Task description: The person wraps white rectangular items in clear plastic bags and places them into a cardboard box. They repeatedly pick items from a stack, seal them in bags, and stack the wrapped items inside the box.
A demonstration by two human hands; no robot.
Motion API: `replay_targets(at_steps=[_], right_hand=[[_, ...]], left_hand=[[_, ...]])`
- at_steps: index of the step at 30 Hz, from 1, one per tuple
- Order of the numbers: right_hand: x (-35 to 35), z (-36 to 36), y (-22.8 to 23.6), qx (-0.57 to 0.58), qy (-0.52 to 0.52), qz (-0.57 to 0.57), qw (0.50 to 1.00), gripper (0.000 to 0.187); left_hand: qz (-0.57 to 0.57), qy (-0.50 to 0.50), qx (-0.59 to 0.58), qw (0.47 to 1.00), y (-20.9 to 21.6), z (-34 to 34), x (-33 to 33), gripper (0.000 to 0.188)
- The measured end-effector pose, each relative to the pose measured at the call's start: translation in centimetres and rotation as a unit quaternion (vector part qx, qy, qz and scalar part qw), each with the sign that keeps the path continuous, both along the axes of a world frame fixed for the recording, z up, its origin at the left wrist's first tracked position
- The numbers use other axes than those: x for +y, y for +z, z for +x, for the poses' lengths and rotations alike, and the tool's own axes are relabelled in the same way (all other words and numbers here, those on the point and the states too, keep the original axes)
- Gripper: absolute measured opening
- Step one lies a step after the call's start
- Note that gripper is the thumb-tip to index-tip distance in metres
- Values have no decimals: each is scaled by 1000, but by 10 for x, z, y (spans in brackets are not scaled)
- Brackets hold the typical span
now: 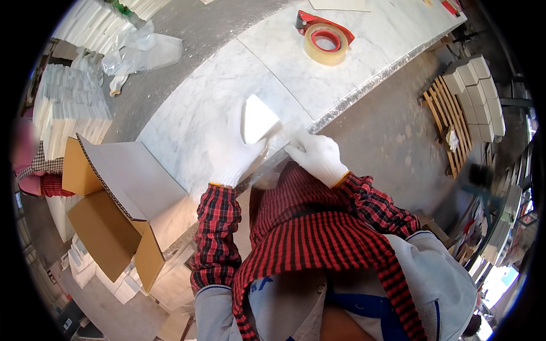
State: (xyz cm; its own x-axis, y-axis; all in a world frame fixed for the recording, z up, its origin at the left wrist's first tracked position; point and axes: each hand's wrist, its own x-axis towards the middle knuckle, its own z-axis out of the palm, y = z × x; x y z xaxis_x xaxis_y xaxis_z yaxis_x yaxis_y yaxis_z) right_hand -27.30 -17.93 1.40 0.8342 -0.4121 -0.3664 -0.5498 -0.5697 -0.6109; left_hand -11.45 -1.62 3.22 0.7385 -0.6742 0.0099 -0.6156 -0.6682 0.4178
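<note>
Both my hands wear white knit gloves and red-and-black checked sleeves. My left hand (230,150) grips a flat white box (259,117) wrapped in a clear plastic bag at the near edge of the white marble table (187,122). My right hand (315,154) pinches the loose end of that clear bag (277,145) just right of the box, at the table's edge.
A roll of clear tape in a red dispenser (324,38) lies farther back on the table. An open brown cardboard carton (116,204) stands at my left. Stacks of white boxes (68,108) and a crumpled clear bag (139,54) lie at the far left. A wooden pallet with white boxes (463,108) sits on the floor at right.
</note>
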Motion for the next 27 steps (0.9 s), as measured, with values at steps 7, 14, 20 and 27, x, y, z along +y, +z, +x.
replay_targets(at_steps=[7,14,20,27], right_hand=[[-11,-5,-14,-17,-63,-3,998,33],[-14,-35,-4,84,-43,209,973,56],[-5,-14,-63,-3,45,442,896,67],[-12,-9,-47,48,8,499,865,42]], left_hand=[[16,14,38,999,13,-2,-6,101],[47,-2,12,999,11,-9,-5,101],[26,-8,19,999,-2,-3,-6,101],[38,-5,8,999,14,-7,-10,97]])
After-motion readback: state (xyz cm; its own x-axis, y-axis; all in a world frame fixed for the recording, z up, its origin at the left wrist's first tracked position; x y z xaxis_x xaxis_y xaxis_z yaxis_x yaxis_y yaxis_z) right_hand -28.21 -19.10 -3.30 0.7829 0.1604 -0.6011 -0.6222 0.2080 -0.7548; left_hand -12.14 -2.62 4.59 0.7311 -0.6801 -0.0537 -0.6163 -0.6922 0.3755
